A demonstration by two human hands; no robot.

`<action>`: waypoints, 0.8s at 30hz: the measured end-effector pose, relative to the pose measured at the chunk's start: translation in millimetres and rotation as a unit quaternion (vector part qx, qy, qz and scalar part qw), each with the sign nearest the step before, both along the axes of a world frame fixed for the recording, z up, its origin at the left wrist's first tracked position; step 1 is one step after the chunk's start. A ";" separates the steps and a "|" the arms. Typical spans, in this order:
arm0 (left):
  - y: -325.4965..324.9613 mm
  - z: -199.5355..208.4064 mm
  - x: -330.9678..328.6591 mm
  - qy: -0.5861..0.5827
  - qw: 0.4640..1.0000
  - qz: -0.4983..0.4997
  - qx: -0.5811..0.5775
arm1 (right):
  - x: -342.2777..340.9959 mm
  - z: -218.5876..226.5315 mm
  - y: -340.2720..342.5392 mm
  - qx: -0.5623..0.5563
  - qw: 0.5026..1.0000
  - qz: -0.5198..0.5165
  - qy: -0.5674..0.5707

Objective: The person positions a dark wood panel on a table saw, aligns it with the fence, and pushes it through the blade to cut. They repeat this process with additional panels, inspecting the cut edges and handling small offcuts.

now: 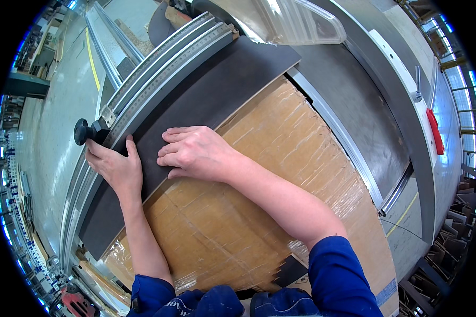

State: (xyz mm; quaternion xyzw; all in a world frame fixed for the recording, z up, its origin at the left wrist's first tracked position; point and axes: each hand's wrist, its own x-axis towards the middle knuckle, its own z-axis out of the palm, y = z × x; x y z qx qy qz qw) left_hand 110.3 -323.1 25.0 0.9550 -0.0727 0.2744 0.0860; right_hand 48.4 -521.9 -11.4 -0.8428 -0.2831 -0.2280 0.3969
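A long dark grey panel [217, 87] lies against a metal measuring fence [158, 79] with scale markings. My left hand [116, 166] rests over the fence beside a stop with a black knob [83, 131]. Its fingertips are just below the knob, partly hidden, and its thumb is spread apart toward the panel. My right hand [193, 153] lies on the panel with loosely bent fingers and holds nothing. Beneath the panel and both forearms is a brown board [280, 132] covered in scuffed clear film or tape.
A clear plastic guard [296, 24] hangs over the panel's far end. To the right are a metal machine table [349, 95], a pale curved rail [407, 105] and a red handle [436, 132]. Stacked offcuts [444, 238] stand at lower right; a red tool [76, 301] is at lower left.
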 end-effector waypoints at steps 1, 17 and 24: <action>-0.2 0.6 -0.2 0.000 1.000 -0.001 -0.001 | -0.2 0.4 0.2 -0.003 1.000 -0.002 -0.002; 1.0 -1.3 0.3 -0.009 1.000 -0.003 0.004 | 0.5 -0.6 1.3 -0.005 1.000 -0.018 -0.015; 1.2 -1.1 0.5 -0.013 1.000 -0.006 0.009 | 0.1 -0.5 1.1 -0.007 1.000 -0.020 -0.017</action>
